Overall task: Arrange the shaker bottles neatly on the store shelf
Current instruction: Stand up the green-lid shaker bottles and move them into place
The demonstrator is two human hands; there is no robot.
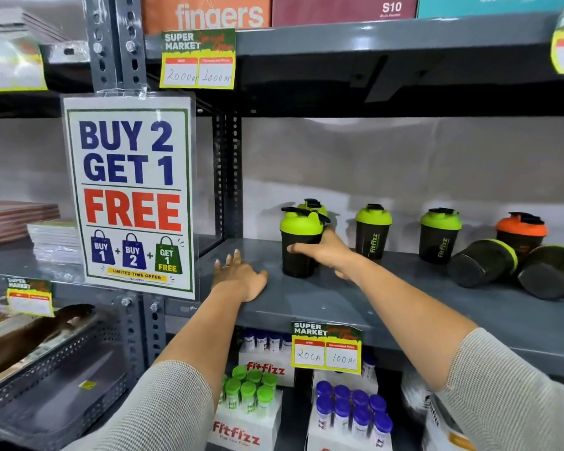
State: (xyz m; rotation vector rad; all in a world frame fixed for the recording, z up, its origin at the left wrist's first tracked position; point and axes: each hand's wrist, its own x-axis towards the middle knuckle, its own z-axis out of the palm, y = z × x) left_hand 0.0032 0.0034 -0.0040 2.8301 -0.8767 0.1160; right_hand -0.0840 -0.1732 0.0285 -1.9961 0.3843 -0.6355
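A: Right hand (328, 252)?
B: It's wrapping around a black plastic shaker bottle with a lime-green lid (298, 242), fingers curling across the front, bottle standing upright on the grey metal shelf (355, 301), left end of the row.

A: Left hand (241, 276)?
B: Lying flat on the shelf, palm down, fingers spread, gripping nothing, just beside the held bottle but apart from it.

A: Other bottles?
B: Another green-lidded one (313, 206) is peeking out right behind the held one. Two more black green-lidded shakers are standing upright to the right (372, 231) (439, 236). An orange-lidded black shaker (521, 231) is standing further right. Two black shakers are lying on their sides in front of it (482, 262) (554, 271), bases facing the camera.

A: Anything else?
B: A white "buy 2 get 1 free" poster (129, 196) is hanging on the upright post, left of the hands.
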